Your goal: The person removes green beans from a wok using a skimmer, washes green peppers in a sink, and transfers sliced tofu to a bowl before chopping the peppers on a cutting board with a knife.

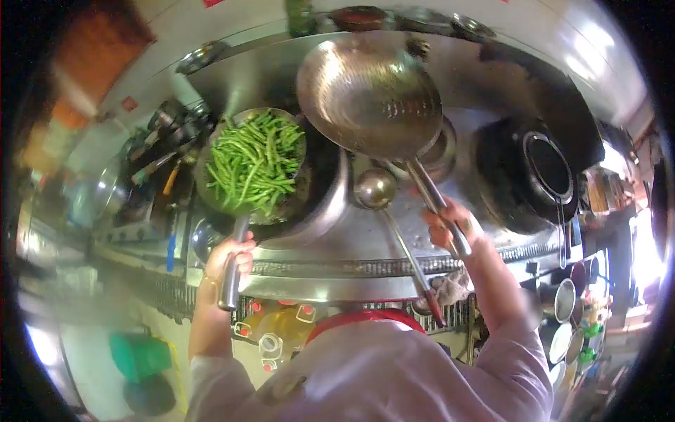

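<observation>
The left hand (236,254) and right hand (457,224) curl fingers round steel handles (230,285) (presumably against heat), bearing a metal pan (204,181) of green beans (256,158) and hammered-metal wok (365,98) behind the steel stove's front edge (337,287).

we are in a working kitchen, most likely a restaurant's: a long metal cooking counter (330,285) carries a large wok (330,204), a ladle (376,188) and a big black pot (503,172). we see green beans (256,158) in a strainer, jugs of yellow oil (285,325) below the counter edge, and metal bowls (564,301) crowded at the right.
</observation>
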The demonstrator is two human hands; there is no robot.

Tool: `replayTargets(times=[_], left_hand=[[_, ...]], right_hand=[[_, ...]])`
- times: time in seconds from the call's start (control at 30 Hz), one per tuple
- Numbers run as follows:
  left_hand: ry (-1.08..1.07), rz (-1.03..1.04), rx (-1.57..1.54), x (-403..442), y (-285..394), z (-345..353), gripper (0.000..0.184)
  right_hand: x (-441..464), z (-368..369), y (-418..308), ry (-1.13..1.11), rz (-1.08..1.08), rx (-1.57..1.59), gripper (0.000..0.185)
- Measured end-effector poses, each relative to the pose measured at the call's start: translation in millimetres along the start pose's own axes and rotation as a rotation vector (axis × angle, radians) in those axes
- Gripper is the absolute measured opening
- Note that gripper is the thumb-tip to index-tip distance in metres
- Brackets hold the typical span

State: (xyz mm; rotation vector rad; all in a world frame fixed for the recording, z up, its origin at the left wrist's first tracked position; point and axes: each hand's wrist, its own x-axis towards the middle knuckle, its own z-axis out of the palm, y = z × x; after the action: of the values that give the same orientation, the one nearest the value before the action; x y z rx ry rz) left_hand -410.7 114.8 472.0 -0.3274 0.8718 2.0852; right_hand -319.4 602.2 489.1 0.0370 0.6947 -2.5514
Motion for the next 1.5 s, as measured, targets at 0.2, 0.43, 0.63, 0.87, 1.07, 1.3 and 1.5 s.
replayTargets(times=[0.2,0.43,0.63,0.87,1.07,1.3,1.5], left_hand=[[-0.272,-0.084,-0.012,59.0,-26.8,76.9,0.03],[-0.246,-0.195,-0.007,185.7,-77.0,160.0,0.03],[-0.186,-0.321,0.006,312.4,-131.9,197.4,0.024],[-0.158,-0.231,0.033,400.0,-198.0,183.8,0.032],[-0.137,-0.105,-0.291,357.0,-225.7,207.4,0.058],[0.164,-0.053,-0.31,284.2,-252.0,224.7,0.023],[0.114,-0.048,-0.338,295.7,-264.4,222.4,0.018]], right_hand=[[-187.3,-101.2,21.4,0.358,0.076,0.216,0.077],[-265.7,-143.1,6.3,0.691,0.192,-0.163,0.066],[-265.5,-184.5,-14.1,0.814,0.417,-0.838,0.057],[-142.8,-160.6,-130.2,0.883,-0.222,-1.875,0.025],[113.0,-117.6,-266.0,0.615,-0.907,-1.405,0.028],[296.2,-134.7,-336.3,0.758,-1.219,-1.394,0.036],[286.7,-119.3,-327.2,0.698,-1.214,-1.322,0.025]])
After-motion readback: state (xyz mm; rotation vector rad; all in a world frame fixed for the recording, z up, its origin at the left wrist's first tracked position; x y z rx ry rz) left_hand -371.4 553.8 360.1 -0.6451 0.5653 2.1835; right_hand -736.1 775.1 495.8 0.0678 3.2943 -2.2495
